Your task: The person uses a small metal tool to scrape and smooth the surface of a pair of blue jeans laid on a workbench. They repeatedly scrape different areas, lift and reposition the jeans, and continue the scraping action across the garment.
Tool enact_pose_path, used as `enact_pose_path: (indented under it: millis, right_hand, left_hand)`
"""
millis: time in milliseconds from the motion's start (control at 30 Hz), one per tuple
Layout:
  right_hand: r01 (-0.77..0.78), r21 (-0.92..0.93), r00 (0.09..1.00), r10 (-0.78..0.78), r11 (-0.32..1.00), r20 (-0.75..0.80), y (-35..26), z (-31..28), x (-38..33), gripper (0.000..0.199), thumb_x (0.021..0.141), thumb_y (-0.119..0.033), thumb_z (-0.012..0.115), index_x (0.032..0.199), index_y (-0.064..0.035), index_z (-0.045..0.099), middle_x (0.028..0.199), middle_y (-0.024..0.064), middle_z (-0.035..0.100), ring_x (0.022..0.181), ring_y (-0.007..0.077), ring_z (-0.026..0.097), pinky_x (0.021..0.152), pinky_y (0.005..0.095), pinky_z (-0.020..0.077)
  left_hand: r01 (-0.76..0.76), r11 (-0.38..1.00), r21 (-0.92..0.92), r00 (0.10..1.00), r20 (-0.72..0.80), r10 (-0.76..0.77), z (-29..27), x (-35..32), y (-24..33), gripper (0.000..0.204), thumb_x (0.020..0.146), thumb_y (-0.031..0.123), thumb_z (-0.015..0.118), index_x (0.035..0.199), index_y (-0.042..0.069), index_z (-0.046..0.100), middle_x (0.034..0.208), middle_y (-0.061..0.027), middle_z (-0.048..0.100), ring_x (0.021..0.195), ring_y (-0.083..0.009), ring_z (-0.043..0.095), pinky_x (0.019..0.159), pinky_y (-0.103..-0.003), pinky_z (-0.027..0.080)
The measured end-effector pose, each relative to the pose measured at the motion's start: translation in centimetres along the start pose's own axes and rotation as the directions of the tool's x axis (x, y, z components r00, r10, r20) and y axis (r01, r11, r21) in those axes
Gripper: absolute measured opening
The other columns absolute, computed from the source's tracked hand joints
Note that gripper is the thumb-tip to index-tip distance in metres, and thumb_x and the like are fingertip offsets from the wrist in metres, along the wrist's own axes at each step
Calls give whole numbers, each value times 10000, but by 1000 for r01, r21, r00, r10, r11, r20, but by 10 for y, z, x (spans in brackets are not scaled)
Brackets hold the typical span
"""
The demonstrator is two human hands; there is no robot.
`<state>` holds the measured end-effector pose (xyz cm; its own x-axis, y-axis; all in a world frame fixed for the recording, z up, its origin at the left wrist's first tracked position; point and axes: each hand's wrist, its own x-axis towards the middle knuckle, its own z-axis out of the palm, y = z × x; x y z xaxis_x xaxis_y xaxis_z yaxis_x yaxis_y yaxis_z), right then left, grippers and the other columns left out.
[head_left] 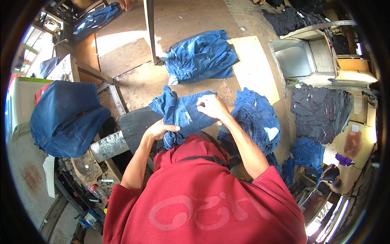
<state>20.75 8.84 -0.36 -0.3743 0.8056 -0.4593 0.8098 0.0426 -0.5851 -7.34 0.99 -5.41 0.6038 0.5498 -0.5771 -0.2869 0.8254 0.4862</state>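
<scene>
- The left hand [159, 130] clamps the bunched lower edge of the blue denim piece [183, 114], thumb on top, keeping it taut.
- The right hand [211, 106] pinches its upper right corner.
- The piece stretches between both grips, over the table [138, 85].
- Denim piles [203, 57] lie sorted around.

item: blue denim garment [185, 114] | finish: faded wash, pale worn streaks | state: crumpled, bunched at upper left, flatter toward right | pose: held above the table, in front of the person's chest | grip: left hand [158, 131] clasps lower left edge; right hand [211, 106] pinches upper right edge
</scene>
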Motion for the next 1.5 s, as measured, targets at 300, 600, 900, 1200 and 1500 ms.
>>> enact_pose_path:
  millis: [300,600,900,1200,1500]
  right_hand:
    - [64,69,997,-67,996,47,-23,2,-20,398,841,-435,838,1076,-116,797,1038,132,773,962,310,739,885,430,584]
    - [112,54,990,-116,992,82,-20,2,-13,339,809,-340,814,1056,-110,774,973,117,773,942,306,752,846,439,587]
    - [-57,46,997,54,997,54,-17,8,17,416,802,-387,854,1110,-132,740,1139,85,780,1020,286,745,901,424,579]
    - [-41,-1,983,40,999,-177,-13,11,10,402,858,-422,837,1066,-85,765,1055,118,785,954,298,752,864,406,580]
    - [-160,384,983,113,909,141,-44,43,-20,648,965,-460,750,1299,93,694,1214,274,748,1052,245,736,889,353,561]
  left_hand:
    - [-41,999,25,997,-61,42,6,-6,-1,811,757,91,904,1480,-11,553,1375,-116,681,1264,-264,630,1158,-416,446]
    - [24,1000,-9,1000,11,-24,-6,-1,-2,778,809,13,872,1508,13,532,1375,-101,687,1262,-236,637,1135,-402,479]
    - [-10,1000,-29,1000,14,11,-7,0,-6,749,785,54,884,1461,-18,571,1369,-129,690,1253,-266,651,1147,-421,471]
    - [-54,998,10,994,-98,55,6,-11,-2,587,822,49,881,1361,3,654,1254,-86,740,1198,-201,670,1107,-389,494]
    - [-122,991,-53,953,-283,103,22,-21,-5,364,874,111,870,1196,2,741,1139,-83,782,1030,-178,724,987,-343,551]
